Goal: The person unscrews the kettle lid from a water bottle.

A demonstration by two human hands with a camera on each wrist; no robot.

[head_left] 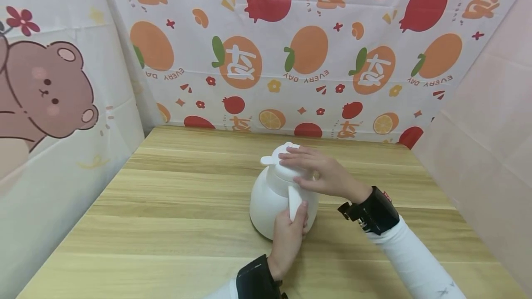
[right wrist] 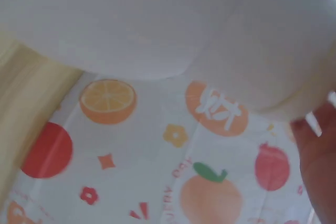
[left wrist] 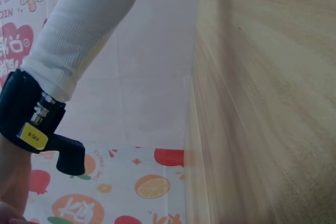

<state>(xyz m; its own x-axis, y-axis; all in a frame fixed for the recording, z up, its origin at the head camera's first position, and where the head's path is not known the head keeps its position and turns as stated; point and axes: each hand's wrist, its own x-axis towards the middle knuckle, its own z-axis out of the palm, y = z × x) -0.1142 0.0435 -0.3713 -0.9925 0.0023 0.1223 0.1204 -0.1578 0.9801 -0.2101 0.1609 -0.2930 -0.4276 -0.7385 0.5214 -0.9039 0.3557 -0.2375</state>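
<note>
A white round-bellied thermos jug (head_left: pixel 263 206) stands on the wooden table, its small spout tab pointing left. My left hand (head_left: pixel 287 240) grips the jug's handle (head_left: pixel 293 200) low down, thumb lying up along it. Over the white lid (head_left: pixel 282 152) my right hand (head_left: pixel 326 174) rests with its fingers spread and fairly straight. In the right wrist view the jug's pale body (right wrist: pixel 131 30) fills the top, and part of the right hand (right wrist: pixel 321 161) appears at the right edge by the lid. The left wrist view leaves out the jug.
The light wooden table (head_left: pixel 178 206) extends around the jug. Fruit-printed cloth (head_left: pixel 274 59) hangs behind it, a bear-printed cloth (head_left: pixel 50 86) at left and a plain pale cloth (head_left: pixel 482 151) at right. Each wrist wears a black strapped device (head_left: pixel 378 211).
</note>
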